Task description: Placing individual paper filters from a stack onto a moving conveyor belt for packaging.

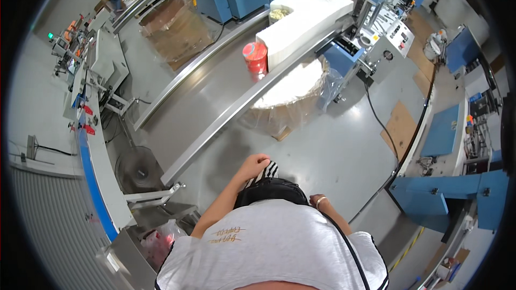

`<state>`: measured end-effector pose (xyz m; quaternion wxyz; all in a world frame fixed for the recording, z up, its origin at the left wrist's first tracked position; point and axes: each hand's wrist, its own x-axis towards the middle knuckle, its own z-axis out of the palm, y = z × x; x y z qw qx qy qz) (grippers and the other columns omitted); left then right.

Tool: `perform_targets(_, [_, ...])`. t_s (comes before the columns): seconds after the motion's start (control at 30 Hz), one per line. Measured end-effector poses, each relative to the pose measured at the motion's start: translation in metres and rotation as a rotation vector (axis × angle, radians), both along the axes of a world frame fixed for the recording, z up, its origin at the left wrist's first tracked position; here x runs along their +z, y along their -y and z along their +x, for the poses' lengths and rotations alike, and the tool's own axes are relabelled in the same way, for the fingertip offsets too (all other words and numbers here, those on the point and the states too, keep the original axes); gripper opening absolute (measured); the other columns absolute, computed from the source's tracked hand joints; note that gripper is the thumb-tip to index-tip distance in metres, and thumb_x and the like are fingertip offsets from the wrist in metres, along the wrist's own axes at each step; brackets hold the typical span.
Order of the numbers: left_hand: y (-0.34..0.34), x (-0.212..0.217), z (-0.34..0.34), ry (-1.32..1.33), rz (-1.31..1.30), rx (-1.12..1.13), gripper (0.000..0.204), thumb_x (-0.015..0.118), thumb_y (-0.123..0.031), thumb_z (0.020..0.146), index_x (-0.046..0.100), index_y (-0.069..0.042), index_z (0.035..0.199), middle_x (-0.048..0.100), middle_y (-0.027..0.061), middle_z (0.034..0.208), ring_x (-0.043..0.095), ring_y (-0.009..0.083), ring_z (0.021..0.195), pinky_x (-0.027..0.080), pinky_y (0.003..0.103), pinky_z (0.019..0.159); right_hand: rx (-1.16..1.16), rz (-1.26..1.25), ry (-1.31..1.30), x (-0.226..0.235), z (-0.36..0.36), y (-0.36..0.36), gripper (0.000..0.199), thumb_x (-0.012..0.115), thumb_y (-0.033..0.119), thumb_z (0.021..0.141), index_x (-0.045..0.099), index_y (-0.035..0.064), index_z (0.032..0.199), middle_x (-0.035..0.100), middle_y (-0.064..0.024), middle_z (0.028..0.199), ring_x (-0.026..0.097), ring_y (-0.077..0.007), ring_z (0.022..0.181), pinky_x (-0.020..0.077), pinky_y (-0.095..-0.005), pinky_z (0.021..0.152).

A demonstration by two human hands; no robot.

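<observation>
A black bag (271, 192), rounded on top, sits at the waist between both hands. The left hand (255, 167), with fingers bent, is just beyond its left edge; the right hand (315, 200), partly hidden, is beside its right. Whether either grip is closed, I cannot tell. A red cylinder (255, 56) stands farther, at the right edge of the steel worktop (199, 96).

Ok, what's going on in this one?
A person is near a metal table. Their left hand is beside a striped item, above a black bag; its grip is unclear. The right hand is low at their side. On the table, a red cylinder stands at the near end of a white stack.
</observation>
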<state>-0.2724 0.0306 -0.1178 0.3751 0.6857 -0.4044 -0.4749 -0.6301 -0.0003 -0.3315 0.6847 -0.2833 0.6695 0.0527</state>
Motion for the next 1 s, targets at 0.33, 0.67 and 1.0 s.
perform_targets(0.33, [0.138, 0.093, 0.087, 0.022, -0.381, 0.321, 0.018, 0.059, -0.011, 0.086, 0.065, 0.0, 0.098, 0.064, 0.0031, 0.077, 0.057, 0.0092, 0.069, 0.046, 0.024, 0.064, 0.029, -0.742, 0.15, 0.088, 0.165, 0.205, 0.024, 0.061, 0.03, 0.089, 0.061, 0.0062, 0.084, 0.061, -0.0018, 0.072, 0.055, -0.0103, 0.059, 0.0457, -0.0243, 0.054])
perform_targets(0.67, [0.189, 0.064, 0.135, 0.295, -0.202, 0.488, 0.035, 0.062, -0.01, 0.084, 0.055, 0.001, 0.117, 0.065, 0.01, 0.09, 0.06, 0.0126, 0.074, 0.048, 0.027, 0.07, 0.369, -1.868, 0.293, 0.348, 0.311, 0.282, 0.039, 0.075, 0.015, 0.072, 0.06, 0.0037, 0.107, 0.054, -0.0159, 0.118, 0.051, -0.0324, 0.11, 0.0407, -0.0392, 0.093])
perform_targets(1.0, [0.238, 0.104, 0.117, 0.812, -0.395, 0.46, 0.085, 0.077, -0.017, 0.064, 0.037, -0.012, 0.138, 0.03, 0.021, 0.141, 0.041, 0.0411, 0.12, 0.039, 0.045, 0.098, 1.044, -2.081, 0.326, 0.349, 0.362, 0.336, 0.049, 0.073, 0.021, 0.066, 0.059, 0.0139, 0.113, 0.045, -0.0106, 0.134, 0.038, -0.0318, 0.127, 0.0294, -0.0475, 0.103])
